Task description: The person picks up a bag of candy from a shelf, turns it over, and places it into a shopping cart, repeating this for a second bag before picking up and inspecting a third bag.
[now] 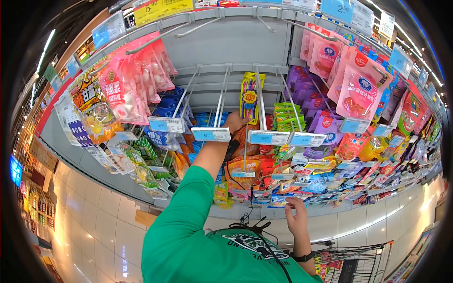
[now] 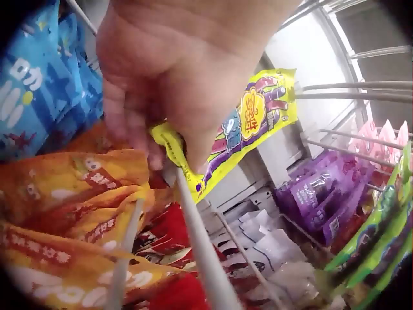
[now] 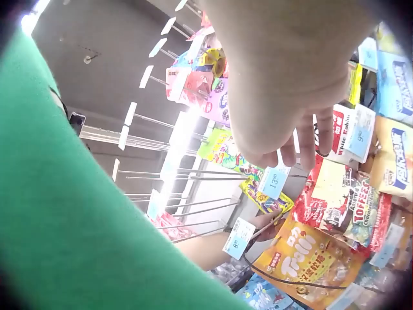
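Note:
A yellow and purple candy packet (image 1: pixel 249 98) hangs upright at a wire hook in the middle of the rack. My left hand (image 1: pixel 235 123) reaches in at its lower edge. In the left wrist view my left hand (image 2: pixel 174 77) pinches one end of the yellow packet (image 2: pixel 248 123) between thumb and fingers, beside a metal rod. My right hand (image 1: pixel 296 217) is held low in front of the body with nothing in it, fingers loosely bent. The right wrist view shows the right hand (image 3: pixel 290 97) near the shelf goods, fingers relaxed.
Orange gummy bags (image 2: pixel 71 187) and blue bags (image 2: pixel 45 84) hang left of the packet, purple bags (image 1: pixel 325 125) to the right. Pink marshmallow bags (image 1: pixel 137 75) hang at the upper left. Price tags (image 1: pixel 211 134) stick out on hook ends. A wire cart (image 1: pixel 368 264) stands at the lower right.

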{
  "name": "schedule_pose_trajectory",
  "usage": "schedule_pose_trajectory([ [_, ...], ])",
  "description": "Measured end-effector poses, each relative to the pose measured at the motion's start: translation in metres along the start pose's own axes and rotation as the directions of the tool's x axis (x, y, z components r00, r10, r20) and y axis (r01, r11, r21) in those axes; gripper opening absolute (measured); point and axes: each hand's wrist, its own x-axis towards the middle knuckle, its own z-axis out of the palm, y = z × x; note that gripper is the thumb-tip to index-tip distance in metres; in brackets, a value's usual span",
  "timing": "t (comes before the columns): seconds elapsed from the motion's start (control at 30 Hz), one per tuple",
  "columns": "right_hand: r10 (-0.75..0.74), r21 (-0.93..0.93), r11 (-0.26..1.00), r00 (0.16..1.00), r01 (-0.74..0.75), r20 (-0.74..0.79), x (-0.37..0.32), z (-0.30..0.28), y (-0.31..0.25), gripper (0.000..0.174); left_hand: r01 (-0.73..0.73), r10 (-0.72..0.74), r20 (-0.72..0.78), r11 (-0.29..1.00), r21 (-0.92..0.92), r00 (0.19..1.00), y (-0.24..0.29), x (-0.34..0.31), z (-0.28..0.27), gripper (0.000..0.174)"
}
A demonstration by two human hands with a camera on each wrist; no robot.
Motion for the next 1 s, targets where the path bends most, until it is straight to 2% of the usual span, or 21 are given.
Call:
schedule_pose_trajectory([
  [0.07, -0.060, -0.012, 0.998, 0.998, 0.060, -0.032, -0.002, -0.001, 0.006, 0.020, -0.028, 0.029, -0.034, 1.000, 0.013, 0.999, 0.001, -0.006, 0.001, 0.042],
  [0.17, -0.072, -0.016, 0.997, 0.997, 0.071, -0.019, -0.005, -0.004, 0.007, 0.018, -0.064, 0.068, -0.064, 0.996, 0.068, 0.996, 0.001, -0.011, 0.000, 0.049],
  [0.23, -0.082, -0.004, 0.997, 0.997, 0.082, -0.012, -0.005, -0.006, 0.009, 0.018, 0.012, 0.022, -0.245, 0.990, 0.137, 0.969, -0.008, -0.010, 0.003, 0.052],
  [0.27, -0.083, 0.004, 0.997, 0.996, 0.083, -0.007, -0.006, -0.007, 0.010, 0.017, -0.008, 0.046, -0.261, 0.989, 0.145, 0.964, -0.015, -0.008, 0.002, 0.054],
  [0.3, -0.078, 0.012, 0.997, 0.997, 0.078, -0.002, -0.007, -0.008, 0.011, 0.017, -0.028, 0.045, -0.218, 0.996, 0.083, 0.975, -0.014, -0.011, -0.005, 0.054],
  [0.37, -0.081, -0.016, 0.997, 0.997, 0.081, 0.004, -0.009, -0.009, 0.012, 0.016, -0.076, 0.093, -0.178, 0.992, 0.103, 0.980, -0.006, -0.026, -0.017, 0.053],
  [0.4, -0.091, -0.017, 0.996, 0.996, 0.092, 0.012, -0.010, -0.009, 0.010, 0.016, -0.151, 0.163, -0.106, 0.982, 0.112, 0.981, 0.001, -0.038, -0.025, 0.053],
  [0.43, -0.084, -0.003, 0.996, 0.996, 0.084, 0.016, -0.011, -0.009, 0.011, 0.016, -0.130, 0.125, 0.042, 0.982, 0.134, 0.991, 0.022, -0.051, -0.037, 0.054],
  [0.5, -0.103, -0.004, 0.995, 0.995, 0.103, 0.014, -0.015, -0.005, 0.014, 0.015, -0.191, 0.187, 0.078, 0.981, 0.045, 0.979, 0.052, -0.088, -0.048, 0.052],
  [0.53, -0.084, -0.005, 0.996, 0.996, 0.084, 0.016, -0.018, -0.004, 0.012, 0.015, -0.309, 0.309, 0.009, 0.950, 0.049, 0.951, 0.048, -0.102, -0.044, 0.047],
  [0.57, -0.075, 0.010, 0.997, 0.997, 0.075, 0.016, -0.021, -0.003, 0.010, 0.015, -0.208, 0.197, 0.129, 0.975, 0.079, 0.972, 0.071, -0.130, -0.056, 0.035],
  [0.63, -0.064, 0.004, 0.998, 0.998, 0.064, 0.003, -0.028, 0.000, 0.005, 0.015, -0.351, 0.353, 0.080, 0.936, -0.035, 0.932, 0.100, -0.195, -0.068, 0.032],
  [0.7, -0.082, 0.002, 0.997, 0.996, 0.082, -0.020, -0.039, 0.002, -0.002, 0.015, -0.356, 0.359, 0.063, 0.933, -0.061, 0.931, 0.105, -0.255, -0.074, 0.030],
  [0.73, -0.094, -0.012, 0.996, 0.995, 0.094, -0.044, -0.047, 0.003, -0.006, 0.015, -0.362, 0.366, 0.037, 0.928, -0.093, 0.930, 0.102, -0.281, -0.078, 0.027],
  [0.8, -0.089, -0.023, 0.996, 0.994, 0.087, -0.070, -0.067, 0.007, -0.014, 0.015, -0.452, 0.452, -0.062, 0.892, 0.018, 0.890, 0.075, -0.326, -0.082, 0.022],
  [0.83, -0.077, -0.023, 0.997, 0.993, 0.075, -0.094, -0.078, 0.010, -0.018, 0.015, -0.466, 0.466, -0.040, 0.885, 0.015, 0.884, 0.063, -0.348, -0.088, 0.022],
  [0.9, -0.081, -0.040, 0.996, 0.991, 0.078, -0.104, -0.104, 0.019, -0.028, 0.015, -0.348, 0.349, -0.027, 0.936, 0.048, 0.937, 0.041, -0.385, -0.104, 0.020],
  [1.0, -0.015, -0.027, 1.000, 0.994, 0.012, -0.110, -0.146, 0.042, -0.041, 0.016, -0.305, 0.305, 0.011, 0.952, 0.028, 0.952, 0.008, -0.428, -0.130, 0.020],
])
